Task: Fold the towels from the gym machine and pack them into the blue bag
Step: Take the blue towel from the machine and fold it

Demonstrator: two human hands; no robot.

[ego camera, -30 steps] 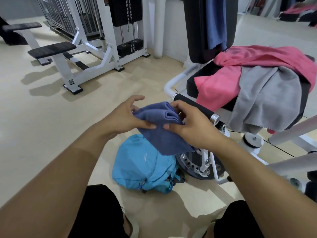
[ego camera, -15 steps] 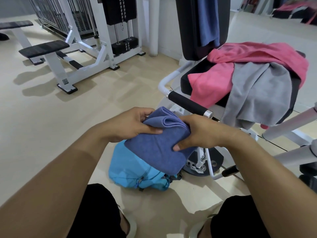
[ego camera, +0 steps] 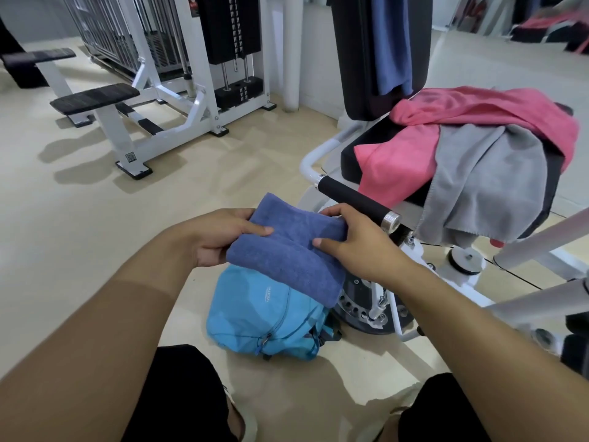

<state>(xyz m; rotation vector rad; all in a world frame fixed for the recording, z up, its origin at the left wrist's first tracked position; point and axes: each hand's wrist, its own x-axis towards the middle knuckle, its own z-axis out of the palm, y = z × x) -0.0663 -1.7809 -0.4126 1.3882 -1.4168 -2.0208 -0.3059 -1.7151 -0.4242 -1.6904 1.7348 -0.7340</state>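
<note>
Gripping the folded blue towel [ego camera: 287,250] at both side edges, our left hand [ego camera: 216,237] and right hand [ego camera: 353,240] hold it above the blue bag [ego camera: 264,320], open floor [ego camera: 79,218] to our left.

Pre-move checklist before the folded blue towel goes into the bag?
1. Folded dark blue terry towel held at both ends: ok, left hand and right hand both grip it.
2. Fold compact: ok, layers stacked, one end hanging lower.
3. Light blue fabric backpack below the towel: ok, on the floor under it.
4. Backpack open: not ok, visible zip looks closed; other openings cannot tell.
5. Free hand for the zip: not ok, both occupied.
6. Towels left: not ok, pink towel and grey towel lie unfolded on the machine seat.
</note>
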